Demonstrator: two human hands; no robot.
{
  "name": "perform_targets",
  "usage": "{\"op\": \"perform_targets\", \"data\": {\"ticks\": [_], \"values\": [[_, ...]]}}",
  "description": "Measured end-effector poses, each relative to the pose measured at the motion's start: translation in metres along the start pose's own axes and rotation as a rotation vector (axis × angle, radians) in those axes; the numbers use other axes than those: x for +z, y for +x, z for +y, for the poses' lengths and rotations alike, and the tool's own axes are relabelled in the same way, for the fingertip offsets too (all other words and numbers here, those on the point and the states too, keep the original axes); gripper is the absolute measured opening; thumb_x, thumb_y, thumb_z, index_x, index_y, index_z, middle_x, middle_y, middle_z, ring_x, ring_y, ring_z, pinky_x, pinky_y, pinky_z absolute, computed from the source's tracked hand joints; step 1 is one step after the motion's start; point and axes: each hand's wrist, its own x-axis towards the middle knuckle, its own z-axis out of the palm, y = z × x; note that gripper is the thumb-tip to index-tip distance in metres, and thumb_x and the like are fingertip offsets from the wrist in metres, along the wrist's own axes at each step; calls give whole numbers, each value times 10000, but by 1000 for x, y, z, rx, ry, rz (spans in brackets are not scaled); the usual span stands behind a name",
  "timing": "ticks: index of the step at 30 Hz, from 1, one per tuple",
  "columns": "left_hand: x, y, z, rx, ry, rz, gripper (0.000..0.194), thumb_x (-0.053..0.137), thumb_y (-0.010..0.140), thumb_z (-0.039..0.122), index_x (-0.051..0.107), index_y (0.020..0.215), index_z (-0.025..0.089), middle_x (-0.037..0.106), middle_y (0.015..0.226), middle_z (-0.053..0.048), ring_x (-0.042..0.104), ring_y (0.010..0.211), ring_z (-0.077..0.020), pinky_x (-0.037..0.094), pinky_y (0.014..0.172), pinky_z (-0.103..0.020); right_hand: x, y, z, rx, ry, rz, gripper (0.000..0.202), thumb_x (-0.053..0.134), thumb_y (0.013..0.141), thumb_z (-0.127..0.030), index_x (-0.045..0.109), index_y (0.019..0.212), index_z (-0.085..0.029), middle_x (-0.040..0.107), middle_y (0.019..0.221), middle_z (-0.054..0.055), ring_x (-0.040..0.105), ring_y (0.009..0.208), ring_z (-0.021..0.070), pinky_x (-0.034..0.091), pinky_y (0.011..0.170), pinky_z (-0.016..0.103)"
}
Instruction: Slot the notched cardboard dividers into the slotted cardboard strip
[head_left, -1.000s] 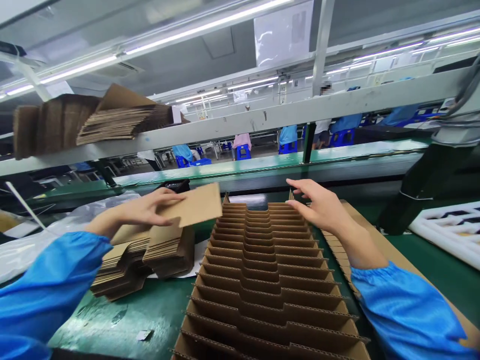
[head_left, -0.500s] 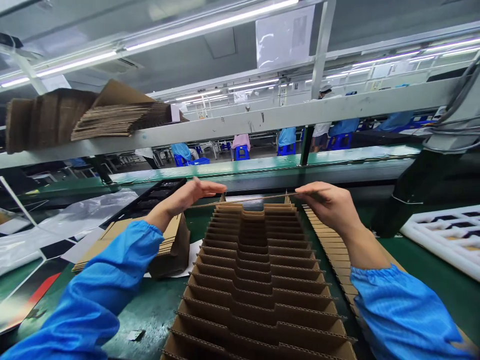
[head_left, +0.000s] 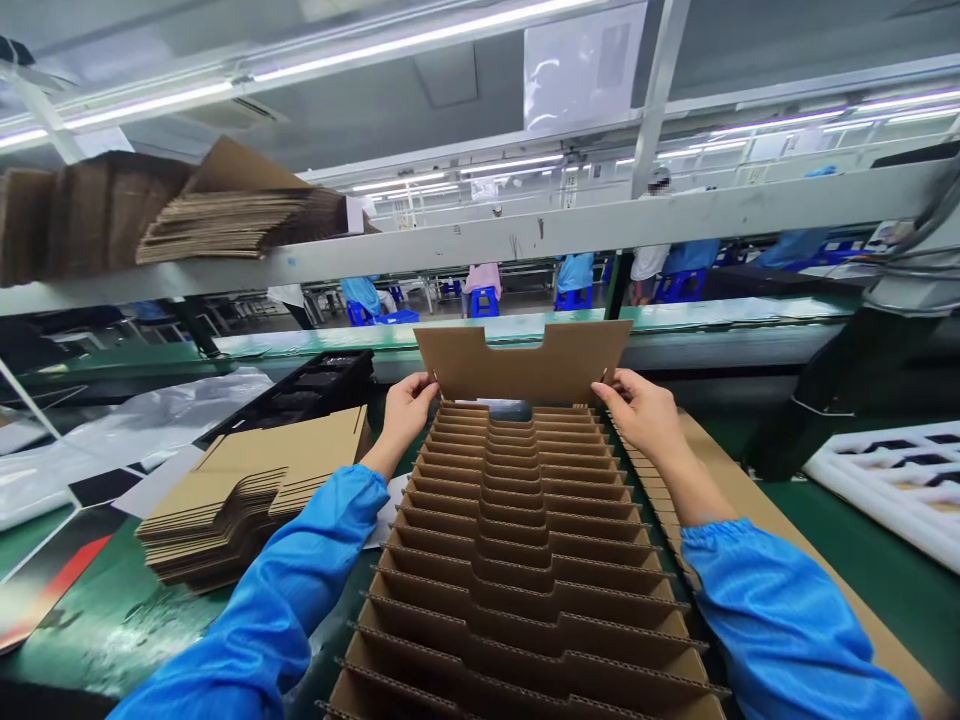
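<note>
A notched cardboard divider (head_left: 517,372) stands upright at the far end of a long cardboard partition grid (head_left: 517,540). Its cut-out faces up. My left hand (head_left: 409,405) pinches the divider's lower left corner between thumb and fingers. At the lower right corner my right hand (head_left: 637,405) grips it the same way. The grid runs toward me, with many cross pieces slotted across its long side strips. A stack of flat notched dividers (head_left: 255,490) lies to the left of my left forearm.
On the right lie a slotted cardboard strip (head_left: 645,470) and a white foam tray (head_left: 892,480). A black tray (head_left: 322,385) and clear plastic wrap (head_left: 172,410) are at left. Folded cardboard (head_left: 225,215) rests on the rail above. People sit in the background.
The divider, seen nearly edge-on before, now stands upright. My left hand has gone from flat, outstretched fingers to pinching its left corner. My right hand has shifted down slightly.
</note>
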Motion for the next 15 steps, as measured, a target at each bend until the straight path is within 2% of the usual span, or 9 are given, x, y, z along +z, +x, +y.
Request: {"op": "perform_targets", "data": {"ticks": [3, 6, 15], "values": [[2, 2, -7, -1, 37, 36, 374, 698, 875, 441, 816, 1063, 141, 854, 1109, -121, 771, 1049, -293, 602, 998, -413, 8, 0, 8, -26, -2, -30, 405, 570, 988, -539, 804, 1127, -239, 839, 1126, 90, 769, 1011, 320, 584, 877, 422], [4, 4, -14, -15, 72, 50, 382, 690, 891, 412, 834, 1103, 129, 860, 1135, -122, 781, 1059, -299, 607, 994, -406, 14, 1, 15, -16, -28, -30, 414, 559, 1000, -532, 810, 1175, -253, 831, 1201, 86, 765, 1084, 335, 587, 908, 432], [9, 11, -29, -38, 175, 44, 379, 686, 892, 354, 865, 1156, 150, 863, 1176, -109, 790, 1096, -312, 581, 1043, -412, 24, 1, 34, 36, -82, -83, 399, 549, 948, -531, 805, 1043, -239, 838, 1028, 99, 755, 925, 324, 557, 830, 429]]}}
